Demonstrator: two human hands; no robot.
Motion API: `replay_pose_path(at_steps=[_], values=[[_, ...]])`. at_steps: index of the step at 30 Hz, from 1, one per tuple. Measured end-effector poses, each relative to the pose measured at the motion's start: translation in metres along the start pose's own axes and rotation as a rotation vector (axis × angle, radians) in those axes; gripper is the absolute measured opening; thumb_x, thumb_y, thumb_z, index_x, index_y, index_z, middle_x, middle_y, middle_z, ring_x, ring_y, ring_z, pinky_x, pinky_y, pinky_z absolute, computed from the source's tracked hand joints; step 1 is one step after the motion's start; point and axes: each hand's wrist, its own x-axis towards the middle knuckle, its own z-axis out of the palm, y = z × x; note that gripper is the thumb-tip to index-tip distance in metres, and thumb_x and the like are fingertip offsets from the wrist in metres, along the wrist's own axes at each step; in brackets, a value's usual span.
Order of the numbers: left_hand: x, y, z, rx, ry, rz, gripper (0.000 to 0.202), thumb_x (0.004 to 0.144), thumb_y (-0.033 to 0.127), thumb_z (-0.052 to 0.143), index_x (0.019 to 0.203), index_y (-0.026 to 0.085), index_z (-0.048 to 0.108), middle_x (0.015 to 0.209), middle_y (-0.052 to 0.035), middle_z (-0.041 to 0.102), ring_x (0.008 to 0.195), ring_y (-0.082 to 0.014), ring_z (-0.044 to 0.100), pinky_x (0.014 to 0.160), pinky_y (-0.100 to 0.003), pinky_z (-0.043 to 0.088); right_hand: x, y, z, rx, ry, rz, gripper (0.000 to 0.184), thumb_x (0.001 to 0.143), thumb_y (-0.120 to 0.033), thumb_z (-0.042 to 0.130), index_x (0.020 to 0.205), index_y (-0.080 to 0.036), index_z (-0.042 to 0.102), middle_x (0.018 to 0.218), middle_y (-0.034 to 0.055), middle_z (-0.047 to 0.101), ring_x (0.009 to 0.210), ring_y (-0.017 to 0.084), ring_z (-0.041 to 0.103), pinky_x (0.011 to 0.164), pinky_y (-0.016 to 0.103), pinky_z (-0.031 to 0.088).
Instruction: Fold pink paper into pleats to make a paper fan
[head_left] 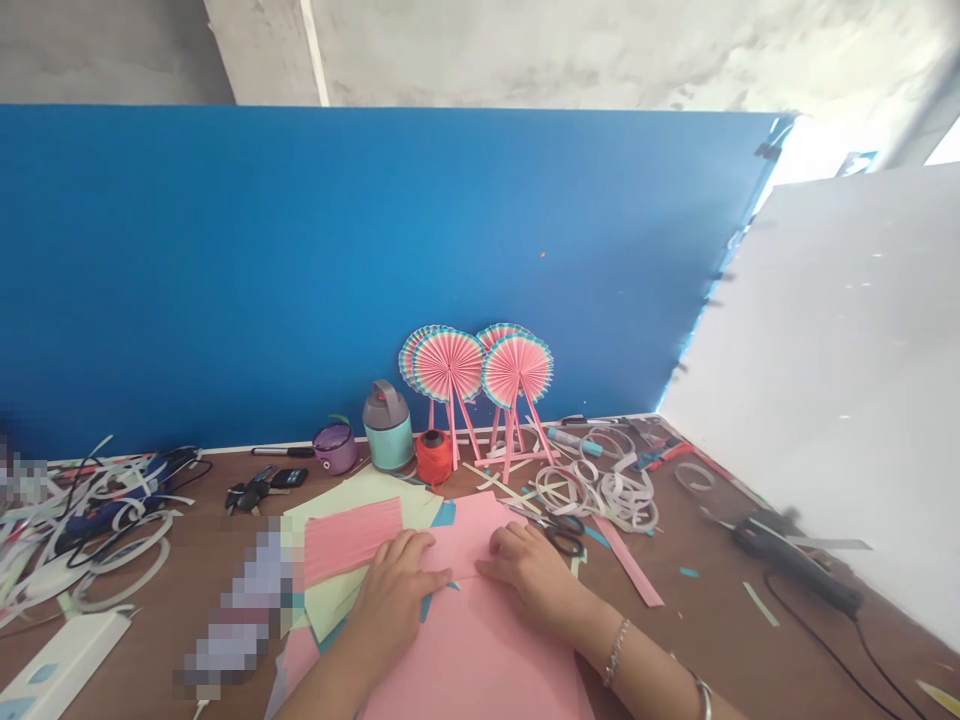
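A large sheet of pink paper [480,650] lies before me on the brown table, its upper part crossed by a fold line. My left hand [397,585] rests on the sheet's left side, thumb stretched away from the other fingers. On the right side, my right hand [529,575] has its fingers bent and closed at the folded edge, thumb pressed along it. Beside my left hand is a pleated pink paper piece [352,540] on pale green sheets [330,605]. Black-handled scissors [564,535] lie just beyond my right hand.
Pink pleated paper fans on stands [450,370] rise at the back, near a red thread spool [433,458], a turquoise flask [389,435] and a purple pot [334,447]. Curled paper strips [622,490] and a black corded tool [795,565] lie right; a white power strip [67,660] lies left.
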Motion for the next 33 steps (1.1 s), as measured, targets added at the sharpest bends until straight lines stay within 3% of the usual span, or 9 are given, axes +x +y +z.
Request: replay_pose_path(at_steps=[4,7,14,17,21,24,26,29,33], values=[[-0.005,-0.011,-0.004,-0.032,0.022,-0.048,0.059,0.063,-0.007,0.044,0.089,0.038,0.073,0.109,-0.0039,0.062,0.105,-0.025,0.05,0.082,-0.042,0.041,-0.004,0.001,-0.013,0.012,-0.027,0.06,0.03,0.071,-0.005,0.05,0.081,-0.024,0.07,0.086,0.0053,0.057,0.082,0.019,0.046,0.072,0.031,0.034],[-0.008,-0.017,-0.005,-0.048,0.078,-0.061,0.052,0.062,-0.006,0.041,0.076,0.031,0.074,0.099,-0.0035,0.064,0.099,-0.0235,0.053,0.078,-0.038,0.04,-0.008,0.003,-0.016,0.01,-0.029,0.066,0.034,0.066,-0.004,0.051,0.086,-0.024,0.07,0.084,0.0049,0.058,0.081,0.02,0.047,0.071,0.032,0.035],[-0.011,-0.027,-0.008,-0.21,0.403,-0.221,0.03,0.068,0.005,0.035,0.057,0.02,0.058,0.064,-0.0027,0.057,0.069,-0.0193,0.053,0.065,-0.032,0.039,-0.01,0.014,-0.009,0.047,0.116,-0.044,0.038,0.075,-0.004,0.046,0.1,-0.023,0.067,0.081,0.006,0.061,0.077,0.02,0.051,0.069,0.033,0.039],[-0.012,-0.023,-0.004,-0.503,0.275,-0.303,0.028,0.071,0.012,0.037,0.062,0.019,0.063,0.059,-0.0016,0.057,0.061,-0.0174,0.053,0.058,-0.029,0.04,-0.01,0.015,-0.009,0.188,0.263,-0.055,0.035,0.079,-0.006,0.044,0.102,-0.022,0.065,0.08,0.0059,0.06,0.075,0.018,0.054,0.067,0.031,0.043],[-0.006,-0.001,0.002,-0.982,0.005,-0.391,0.035,0.08,0.032,0.043,0.097,0.013,0.067,0.071,-0.0051,0.067,0.058,-0.0158,0.055,0.056,-0.027,0.044,-0.009,0.004,-0.009,0.266,0.37,-0.132,0.033,0.083,-0.009,0.042,0.108,-0.023,0.06,0.082,0.0055,0.059,0.074,0.016,0.055,0.065,0.028,0.045],[-0.001,0.015,0.005,-1.078,0.006,-0.4,0.037,0.08,0.045,0.05,0.085,0.013,0.067,0.077,-0.0066,0.068,0.069,-0.0177,0.058,0.066,-0.027,0.046,-0.008,-0.009,-0.007,0.145,0.342,-0.219,0.032,0.085,-0.009,0.042,0.109,-0.023,0.058,0.083,0.0062,0.061,0.073,0.016,0.053,0.064,0.029,0.044],[0.0,0.019,0.008,-1.025,0.082,-0.434,0.038,0.081,0.048,0.05,0.078,0.014,0.066,0.071,-0.0044,0.066,0.071,-0.0187,0.059,0.069,-0.027,0.046,-0.007,-0.015,-0.006,0.072,0.28,-0.26,0.033,0.085,-0.008,0.042,0.111,-0.022,0.057,0.086,0.007,0.062,0.073,0.017,0.052,0.064,0.03,0.043],[-0.004,0.016,0.013,-0.78,0.217,-0.458,0.038,0.086,0.045,0.044,0.067,0.016,0.062,0.059,-0.0013,0.059,0.06,-0.0168,0.055,0.057,-0.025,0.043,-0.006,-0.022,-0.008,0.036,0.195,-0.281,0.035,0.085,-0.008,0.042,0.114,-0.022,0.055,0.087,0.0072,0.062,0.074,0.018,0.053,0.064,0.031,0.044],[-0.01,0.011,0.01,-0.336,0.465,-0.231,0.025,0.088,0.027,0.042,0.08,0.02,0.064,0.075,-0.0045,0.062,0.072,-0.0198,0.055,0.066,-0.03,0.043,-0.012,-0.026,-0.012,0.022,0.316,-0.313,0.044,0.083,-0.007,0.043,0.123,-0.023,0.048,0.091,0.0075,0.063,0.084,0.02,0.057,0.071,0.034,0.046]])
